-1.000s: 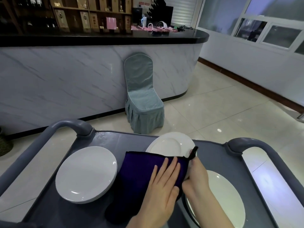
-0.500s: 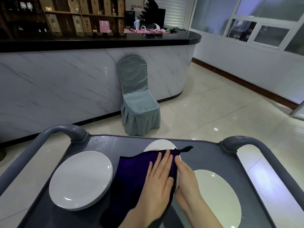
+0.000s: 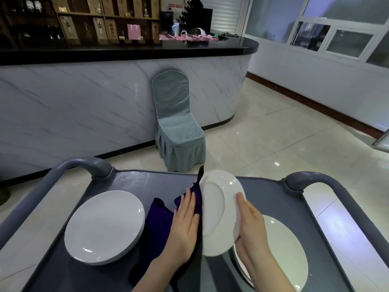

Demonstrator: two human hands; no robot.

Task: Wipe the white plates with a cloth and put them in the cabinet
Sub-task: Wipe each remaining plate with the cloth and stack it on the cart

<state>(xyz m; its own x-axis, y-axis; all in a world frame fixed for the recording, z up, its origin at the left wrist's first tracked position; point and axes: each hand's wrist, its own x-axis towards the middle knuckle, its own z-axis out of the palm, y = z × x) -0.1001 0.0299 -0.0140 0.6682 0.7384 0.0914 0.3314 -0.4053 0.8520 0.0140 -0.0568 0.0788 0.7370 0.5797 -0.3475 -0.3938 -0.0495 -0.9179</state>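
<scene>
White round plate is up off the cart, tipped nearly onto its edge, its underside and foot ring turned toward the camera. Right hand grips it at the right rim, thumb laid across the underside; the fingers behind it are hidden. On the other side, the left hand is flat, fingers straight and close together, pressing the dark purple cloth against the plate's far face. The cloth bunches under that palm and drapes down onto the grey plastic cart, with one thin corner poking up past the plate's top edge.

To the left on the cart top sits a stack of white plates, lying flat, just beside the cloth. To the right, under the right wrist, lies a large white plate, also flat. Curved grey handles rise at both far corners of the cart.

Beyond the cart, a chair in a grey-blue fabric cover stands against a white marble-look counter with a black top.
</scene>
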